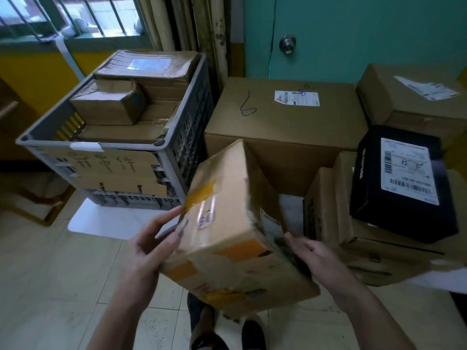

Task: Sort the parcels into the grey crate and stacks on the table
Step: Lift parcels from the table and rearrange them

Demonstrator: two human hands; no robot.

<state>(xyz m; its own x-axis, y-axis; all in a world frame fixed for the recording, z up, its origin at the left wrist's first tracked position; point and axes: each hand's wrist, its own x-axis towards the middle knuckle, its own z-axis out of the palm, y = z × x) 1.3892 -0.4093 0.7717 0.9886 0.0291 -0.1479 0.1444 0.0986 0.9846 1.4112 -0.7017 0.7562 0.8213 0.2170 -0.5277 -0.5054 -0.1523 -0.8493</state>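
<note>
The brown box is held tilted in the air near the grey crate, pressed between the flat left hand and flat right hand. It seems stiff and light; opposite sides are best held.

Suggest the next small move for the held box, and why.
Probably turn the cardboard box so the pale label on its right face comes up to be read. The left hand and right hand press its sides, holding it tilted in mid-air before the grey crate.
</note>
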